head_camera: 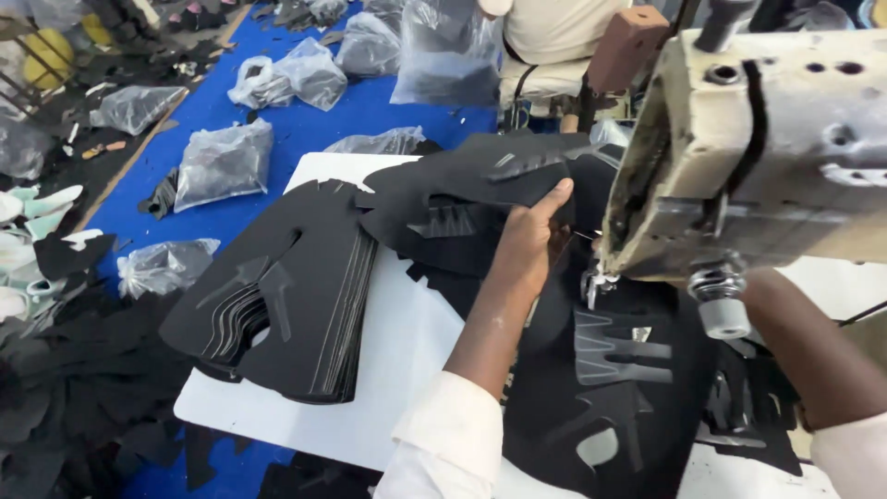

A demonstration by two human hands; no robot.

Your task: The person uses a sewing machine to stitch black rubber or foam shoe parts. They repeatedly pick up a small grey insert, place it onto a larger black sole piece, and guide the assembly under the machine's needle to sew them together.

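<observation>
**Fingers close to the needle, loose stacks close to the edge**

Sleeves and forearms come in at the near edge of the bench [407, 370]. The left hand [531, 245] is curled, thumb up, gripping the edge of a black cut piece [480, 199] just beside the presser foot [591, 282] of the sewing machine [758, 148]. The right hand is hidden behind the machine head; only its forearm [813, 342] shows, so I cannot tell whether it is open or holding anything.

Risk one, as I judge it: the left fingers sit very near the needle area, and a slip while feeding the piece could bring them under it. A larger black panel with grey overlay shapes [614, 370] lies beneath the machine head at the near right of the bench; bunching there could drag the seam off line.

Further left, a stack of black cut pieces [296, 305] fans out over the bench's left edge. A nudge from the elbow could tip it onto the blue floor [305, 125], among the scattered scraps.

Beyond the far edge, clear plastic bags [222, 162] of parts lie about, and a person in a pale top [554, 28] sits near the far right.
</observation>
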